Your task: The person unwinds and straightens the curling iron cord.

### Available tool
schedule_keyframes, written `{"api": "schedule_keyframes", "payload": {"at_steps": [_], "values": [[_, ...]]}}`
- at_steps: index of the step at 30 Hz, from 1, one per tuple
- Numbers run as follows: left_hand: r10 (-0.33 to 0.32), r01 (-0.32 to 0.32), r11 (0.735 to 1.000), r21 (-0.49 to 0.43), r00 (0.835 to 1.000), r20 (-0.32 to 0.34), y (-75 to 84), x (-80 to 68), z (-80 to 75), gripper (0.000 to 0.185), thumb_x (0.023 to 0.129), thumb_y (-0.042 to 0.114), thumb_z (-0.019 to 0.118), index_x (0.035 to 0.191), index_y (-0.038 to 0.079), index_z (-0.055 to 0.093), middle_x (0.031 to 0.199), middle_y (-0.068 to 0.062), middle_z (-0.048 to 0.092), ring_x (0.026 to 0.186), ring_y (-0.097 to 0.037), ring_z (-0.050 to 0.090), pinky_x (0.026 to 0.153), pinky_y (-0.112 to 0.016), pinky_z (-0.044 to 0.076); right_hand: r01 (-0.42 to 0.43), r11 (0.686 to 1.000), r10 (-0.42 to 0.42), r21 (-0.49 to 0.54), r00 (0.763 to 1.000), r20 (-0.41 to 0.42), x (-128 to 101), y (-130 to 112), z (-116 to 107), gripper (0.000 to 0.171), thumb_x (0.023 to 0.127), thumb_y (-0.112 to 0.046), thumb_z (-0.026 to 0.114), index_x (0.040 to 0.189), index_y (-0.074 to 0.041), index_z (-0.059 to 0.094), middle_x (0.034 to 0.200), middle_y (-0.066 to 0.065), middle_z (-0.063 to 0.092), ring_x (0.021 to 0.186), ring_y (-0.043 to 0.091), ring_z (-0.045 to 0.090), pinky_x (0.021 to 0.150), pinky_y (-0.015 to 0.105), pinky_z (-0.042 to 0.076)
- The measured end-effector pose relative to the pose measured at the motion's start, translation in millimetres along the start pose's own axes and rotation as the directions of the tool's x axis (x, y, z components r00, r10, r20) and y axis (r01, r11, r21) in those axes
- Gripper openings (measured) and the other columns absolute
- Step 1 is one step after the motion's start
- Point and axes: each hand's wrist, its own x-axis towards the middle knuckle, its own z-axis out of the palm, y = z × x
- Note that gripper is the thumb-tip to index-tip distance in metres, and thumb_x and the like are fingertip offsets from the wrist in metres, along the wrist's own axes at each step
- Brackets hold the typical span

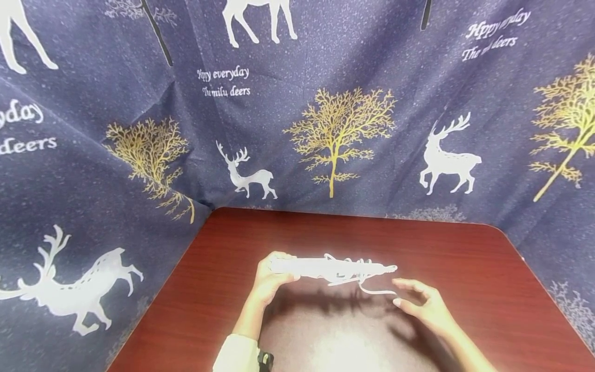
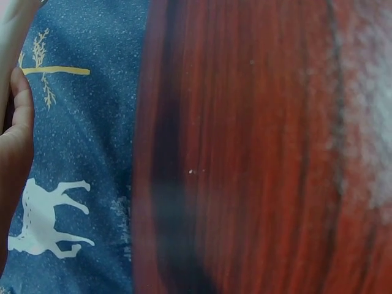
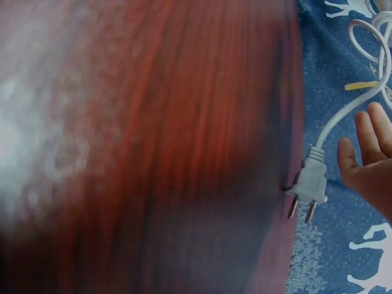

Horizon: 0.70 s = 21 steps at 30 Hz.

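A long white corded device (image 1: 309, 267) is held up over the table, its surface washed out by the light. Around its right part runs a white power cord (image 1: 364, 266) in loose loops. My left hand (image 1: 269, 276) grips the device's left end, thumb below and fingers above; the left wrist view shows only part of that hand (image 2: 18, 138) at its edge. From the cord hangs a two-pin plug (image 3: 311, 177), clear in the right wrist view. Beside the plug, my right hand (image 1: 429, 307) has thumb and fingers spread apart, holding nothing.
The reddish-brown wooden table (image 1: 474, 268) has a bright glare patch near its front. A dark blue cloth (image 1: 297, 129) with white deer and yellow trees hangs behind and along the sides. A dark wristband (image 1: 265, 360) sits on the left wrist.
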Motion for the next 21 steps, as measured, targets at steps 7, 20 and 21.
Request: {"api": "schedule_keyframes", "payload": {"at_steps": [7, 20, 21], "values": [[0.008, -0.008, 1.000, 0.001, 1.000, 0.028, 9.2, -2.1, 1.9, 0.043, 0.059, -0.023, 0.070, 0.097, -0.014, 0.054, 0.095, -0.013, 0.066, 0.080, -0.022, 0.064, 0.066, -0.031, 0.053, 0.004, 0.999, -0.003, -0.043, 1.000, 0.019, 2.4, 4.9, 3.2, 0.021, 0.079, 0.004, 0.068, 0.099, 0.009, 0.063, 0.093, 0.019, 0.066, 0.084, 0.018, 0.065, 0.072, 0.024, 0.051], [0.047, -0.047, 0.999, -0.005, 0.999, 0.013, 0.5, -1.3, 0.1, 0.042, 0.058, -0.021, 0.073, 0.095, -0.010, 0.056, 0.096, -0.017, 0.066, 0.081, -0.027, 0.064, 0.066, -0.033, 0.054, -0.064, 0.988, 0.069, -0.141, 0.997, 0.030, 2.1, -1.4, 3.4, 0.009, 0.081, -0.003, 0.068, 0.088, -0.009, 0.069, 0.085, 0.009, 0.067, 0.080, 0.011, 0.062, 0.067, 0.026, 0.050], [0.047, -0.047, 0.999, -0.004, 0.999, 0.011, 1.4, -1.4, 0.4, 0.042, 0.058, -0.021, 0.073, 0.095, -0.010, 0.056, 0.096, -0.017, 0.066, 0.081, -0.027, 0.064, 0.066, -0.033, 0.054, -0.053, 0.988, 0.059, -0.146, 0.998, 0.036, 1.8, -1.3, 3.0, 0.009, 0.082, -0.003, 0.068, 0.088, -0.009, 0.069, 0.085, 0.009, 0.066, 0.080, 0.010, 0.061, 0.068, 0.026, 0.050]]}}
